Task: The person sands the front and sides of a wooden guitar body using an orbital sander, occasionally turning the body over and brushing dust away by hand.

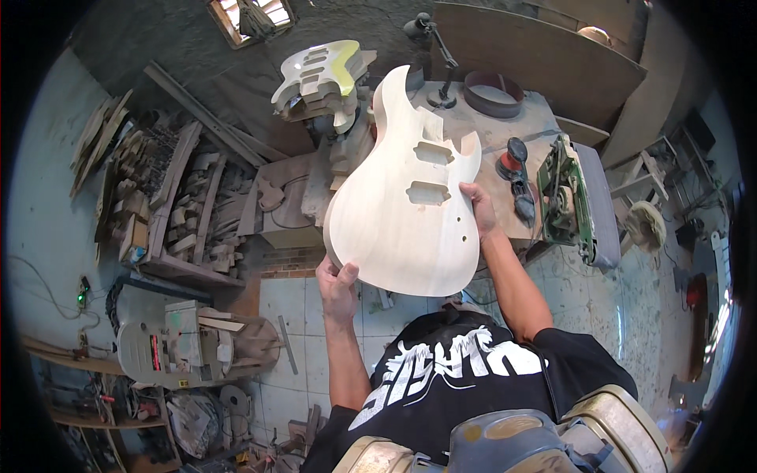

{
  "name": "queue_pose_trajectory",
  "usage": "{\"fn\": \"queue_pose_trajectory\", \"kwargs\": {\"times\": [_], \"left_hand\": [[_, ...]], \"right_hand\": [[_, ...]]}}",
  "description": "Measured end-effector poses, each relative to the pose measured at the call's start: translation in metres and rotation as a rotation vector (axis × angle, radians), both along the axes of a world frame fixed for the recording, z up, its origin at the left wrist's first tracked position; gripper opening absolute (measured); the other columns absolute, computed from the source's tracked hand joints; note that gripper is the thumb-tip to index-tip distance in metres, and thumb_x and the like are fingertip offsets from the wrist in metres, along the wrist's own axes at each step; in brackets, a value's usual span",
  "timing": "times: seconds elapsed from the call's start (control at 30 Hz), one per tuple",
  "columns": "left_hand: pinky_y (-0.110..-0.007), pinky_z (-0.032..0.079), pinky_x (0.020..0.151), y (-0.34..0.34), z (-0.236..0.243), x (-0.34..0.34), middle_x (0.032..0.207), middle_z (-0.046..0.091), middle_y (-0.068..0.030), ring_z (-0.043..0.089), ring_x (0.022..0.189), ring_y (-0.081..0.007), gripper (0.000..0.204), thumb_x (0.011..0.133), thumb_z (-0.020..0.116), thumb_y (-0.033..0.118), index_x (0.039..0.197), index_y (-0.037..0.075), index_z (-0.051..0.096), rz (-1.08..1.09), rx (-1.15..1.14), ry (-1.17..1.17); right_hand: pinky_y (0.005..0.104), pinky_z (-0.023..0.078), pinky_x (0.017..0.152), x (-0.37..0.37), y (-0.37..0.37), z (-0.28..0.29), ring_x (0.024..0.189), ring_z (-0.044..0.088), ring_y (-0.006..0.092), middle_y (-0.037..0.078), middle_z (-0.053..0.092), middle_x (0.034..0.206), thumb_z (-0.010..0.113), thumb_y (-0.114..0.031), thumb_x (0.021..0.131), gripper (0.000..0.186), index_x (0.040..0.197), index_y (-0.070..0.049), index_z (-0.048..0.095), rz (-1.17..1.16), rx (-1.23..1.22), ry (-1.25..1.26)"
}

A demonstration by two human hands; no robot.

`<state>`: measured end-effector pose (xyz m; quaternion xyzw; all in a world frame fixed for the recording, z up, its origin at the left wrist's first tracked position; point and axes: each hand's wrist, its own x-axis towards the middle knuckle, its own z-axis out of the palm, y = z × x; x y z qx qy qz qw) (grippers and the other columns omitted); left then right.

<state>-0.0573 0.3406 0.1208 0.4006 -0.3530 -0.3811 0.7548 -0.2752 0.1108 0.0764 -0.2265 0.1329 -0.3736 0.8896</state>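
Guitar body [386, 229] held up, near side of desk [538, 121]. Left hand [337, 290] grasping its near-left edge; right hand [482, 210], its right edge. Outline shaped, two slots [430, 194] and small holes [464, 238] cut. Wood looks bare; no fittings seen.

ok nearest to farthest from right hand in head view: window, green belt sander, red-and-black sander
1. Red-and-black sander: just right of the right hand
2. Green belt sander: farther right
3. Window: upper left
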Motion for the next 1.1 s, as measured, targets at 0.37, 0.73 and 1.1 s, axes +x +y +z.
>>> {"fn": "queue_pose_trajectory", "kwargs": {"times": [0.37, 0.73, 1.1], "left_hand": [[-0.035, 0.049, 0.1, -0.011, 0.014, 0.012, 0.125, 0.067, -0.0152, 0.065, 0.114, -0.0227, 0.073, 0.092, 0.071, 0.048, 0.133, -0.009, 0.056, 0.073, 0.061, -0.056], [-0.035, 0.05, 0.103, -0.037, 0.047, 0.003, 0.138, 0.062, -0.0143, 0.062, 0.125, -0.0214, 0.076, 0.097, 0.063, 0.054, 0.143, -0.005, 0.05, 0.135, 0.109, 0.118], [-0.034, 0.047, 0.104, -0.039, 0.06, -0.011, 0.134, 0.063, -0.0151, 0.061, 0.125, -0.0192, 0.07, 0.1, 0.062, 0.051, 0.139, -0.006, 0.053, 0.118, 0.093, 0.064]], "right_hand": [[0.0407, 0.063, 0.087, -0.005, -0.005, 0.03, 0.095, 0.075, 0.0285, 0.019, 0.073, 0.116, 0.058, -0.029, 0.097, 0.048, 0.132, 0.004, 0.059, -0.009, -0.009, 0.101], [0.041, 0.063, 0.088, -0.015, -0.02, 0.076, 0.097, 0.076, 0.0286, 0.019, 0.073, 0.116, 0.059, -0.031, 0.095, 0.051, 0.131, 0.005, 0.061, 0.105, -0.026, -0.019], [0.0452, 0.062, 0.089, -0.02, -0.019, 0.076, 0.096, 0.076, 0.0329, 0.021, 0.074, 0.117, 0.059, -0.028, 0.093, 0.05, 0.131, 0.005, 0.062, 0.133, 0.095, -0.083]]}}
